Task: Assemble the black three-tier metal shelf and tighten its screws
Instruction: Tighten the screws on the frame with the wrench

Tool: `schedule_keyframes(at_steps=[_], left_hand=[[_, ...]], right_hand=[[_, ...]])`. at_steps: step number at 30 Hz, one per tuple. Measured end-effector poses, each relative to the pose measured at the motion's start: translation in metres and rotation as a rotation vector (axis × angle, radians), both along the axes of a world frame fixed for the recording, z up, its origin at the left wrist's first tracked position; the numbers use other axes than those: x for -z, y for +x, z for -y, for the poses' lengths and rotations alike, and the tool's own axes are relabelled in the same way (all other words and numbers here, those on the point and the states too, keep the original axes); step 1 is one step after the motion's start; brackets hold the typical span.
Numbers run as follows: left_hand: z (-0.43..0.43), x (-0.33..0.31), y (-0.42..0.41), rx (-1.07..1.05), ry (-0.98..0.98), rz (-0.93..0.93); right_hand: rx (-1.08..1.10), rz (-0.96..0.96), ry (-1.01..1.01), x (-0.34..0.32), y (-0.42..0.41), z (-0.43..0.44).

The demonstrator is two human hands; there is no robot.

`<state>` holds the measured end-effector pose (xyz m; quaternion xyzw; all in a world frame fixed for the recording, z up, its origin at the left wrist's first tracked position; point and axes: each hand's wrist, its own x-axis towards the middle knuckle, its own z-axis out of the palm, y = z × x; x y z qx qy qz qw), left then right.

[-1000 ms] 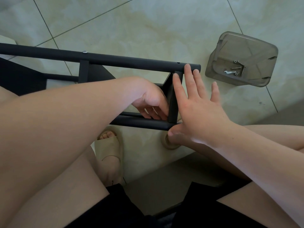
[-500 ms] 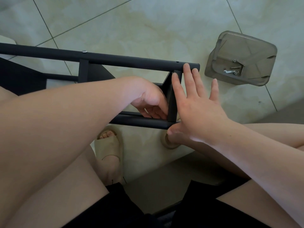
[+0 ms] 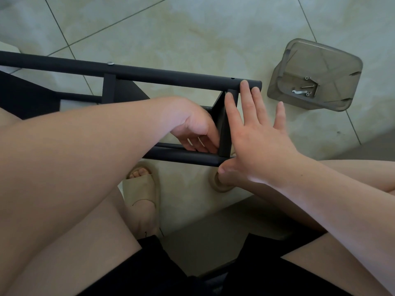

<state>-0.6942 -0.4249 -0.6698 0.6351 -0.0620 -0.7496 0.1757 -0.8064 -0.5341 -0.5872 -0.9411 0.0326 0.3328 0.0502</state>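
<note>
**Hands brace the shelf's end corner**

Right hand (image 3: pixel 256 133) lies flat with its fingers straight against the short cross bar at the right end of the black shelf frame (image 3: pixel 162 74). Its fingertips touch the upper tube and its thumb is tucked under the lower tube's end. Left hand (image 3: pixel 196 133) is inside the frame, fingers curled at the lower corner joint; whether it pinches a screw cannot be told. The frame lies on its side over the tiled floor (image 3: pixel 192 28), before the knees. A clear plastic dish (image 3: pixel 320 52) of loose screws (image 3: pixel 307 86) sits on the floor near the frame's right end. Painted metal tube is probably stiff, fairly light and slick, so the corners where bar meets tube look like the best places to hold it.
</note>
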Motion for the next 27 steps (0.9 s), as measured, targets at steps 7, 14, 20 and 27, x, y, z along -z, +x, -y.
schedule_keyframes(at_steps=[7, 14, 20, 27], left_hand=[[0.0017, -0.0022, 0.0065, 0.012, -0.012, -0.013], [0.0015, -0.0007, 0.0058, -0.048, -0.045, -0.065], [0.0025, 0.0013, 0.0028, -0.021, -0.041, 0.0], [0.0009, -0.0006, 0.0054, -0.004, -0.038, -0.051]], right_hand=[[0.004, -0.005, -0.001, 0.001, 0.0001, -0.0009], [0.007, 0.008, 0.007, 0.0012, -0.0003, -0.0009], [0.005, 0.004, 0.008, 0.0019, -0.0002, -0.0006], [0.001, 0.013, 0.007, 0.0018, -0.0008, -0.0006]])
